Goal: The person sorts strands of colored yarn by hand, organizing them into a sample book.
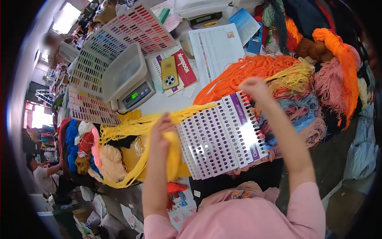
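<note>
Yellow yarn runs in a long loop from the left to the top of a white punched card with a purple strip. My left hand is closed on this yarn, left of the card, and a thick bundle hangs beside the wrist. Over the card's upper right corner, near its red thread tufts, is my right hand. Its fingers are bent and blurred, and I cannot make out what is between them. Orange yarn lies just behind that hand.
A scale with a clear tray, a yellow phone on a notebook and a colour chart stand at the back left. Mixed yarn is piled right, coloured skeins left. A person sits far left.
</note>
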Demonstrator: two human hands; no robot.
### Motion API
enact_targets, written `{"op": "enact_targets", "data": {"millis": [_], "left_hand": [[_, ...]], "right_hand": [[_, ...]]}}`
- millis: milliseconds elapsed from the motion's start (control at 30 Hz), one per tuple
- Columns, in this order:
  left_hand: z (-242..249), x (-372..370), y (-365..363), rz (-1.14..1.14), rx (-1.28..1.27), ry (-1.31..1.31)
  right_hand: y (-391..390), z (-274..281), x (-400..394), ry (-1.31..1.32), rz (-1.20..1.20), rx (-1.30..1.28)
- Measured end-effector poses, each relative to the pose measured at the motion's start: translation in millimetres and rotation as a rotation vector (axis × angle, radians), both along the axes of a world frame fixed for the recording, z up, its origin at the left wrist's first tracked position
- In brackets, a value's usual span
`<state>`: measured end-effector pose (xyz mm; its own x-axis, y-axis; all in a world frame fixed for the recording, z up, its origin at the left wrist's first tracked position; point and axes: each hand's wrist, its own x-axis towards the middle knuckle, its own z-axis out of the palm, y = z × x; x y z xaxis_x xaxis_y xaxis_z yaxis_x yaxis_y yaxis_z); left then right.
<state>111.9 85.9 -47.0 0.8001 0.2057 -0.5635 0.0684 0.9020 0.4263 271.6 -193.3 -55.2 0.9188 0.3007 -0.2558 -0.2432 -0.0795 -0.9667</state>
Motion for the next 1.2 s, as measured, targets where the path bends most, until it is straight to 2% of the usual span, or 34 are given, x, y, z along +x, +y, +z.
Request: {"op": "enact_targets", "data": {"millis": [33,100,167,233,267,400,500,533,633,733,833,933,1067,1167,1200], "left_hand": [[-9.4,21.9,-16.1,-0.116,-0.005,-0.030],[-9.9,58.0,-61.2,-0.371,0.238,0.055],[-25.6,79.4,-91.7,-0.596,0.512,0.152],[-43.9,93.5,-113.9,-0.655,0.633,0.294],[-49.6,98.7,-116.6,-0.751,0.694,0.262],[-46.1,99.2,-119.9,-0.856,0.937,0.221],[-27.1,94.4,-123.5,-0.700,0.756,0.254],[-33.4,95.4,-121.9,-0.672,0.717,0.181],[-44.0,99.1,-122.4,-0.664,0.704,0.119],[-57.6,100.3,-124.6,-0.678,0.739,0.111],[-49.8,98.3,-125.8,-0.618,0.810,0.122],[-43.0,92.0,-102.2,-0.444,0.544,0.064],[-31.8,93.5,-103.3,-0.578,0.606,0.216],[-35.0,91.7,-102.4,-0.583,0.635,0.194],[-33.4,88.3,-100.3,-0.558,0.507,0.167]], "right_hand": [[12.1,-22.1,-3.6,-0.140,0.079,-0.034],[27.8,-39.6,-17.8,-0.325,0.012,-0.239],[35.6,-67.8,-27.8,-0.519,-0.128,-0.298],[34.1,-65.7,-36.9,-0.579,-0.102,-0.296],[32.0,-65.2,-39.2,-0.577,-0.089,-0.280],[20.5,-62.1,-36.7,-0.675,-0.040,-0.249],[23.7,-57.9,-44.1,-0.909,0.051,-0.499],[25.8,-53.3,-48.1,-0.922,0.069,-0.562],[21.4,-53.0,-48.7,-0.951,0.103,-0.520],[17.3,-62.2,-41.1,-0.770,0.146,-0.283],[17.3,-57.3,-41.5,-0.651,0.069,-0.206],[15.2,-56.9,-41.8,-0.638,0.039,-0.193],[16.9,-60.3,-42.1,-0.639,0.046,-0.191],[16.1,-60.5,-43.3,-0.691,0.055,-0.241],[16.0,-61.4,-43.7,-0.691,0.053,-0.246]]}}
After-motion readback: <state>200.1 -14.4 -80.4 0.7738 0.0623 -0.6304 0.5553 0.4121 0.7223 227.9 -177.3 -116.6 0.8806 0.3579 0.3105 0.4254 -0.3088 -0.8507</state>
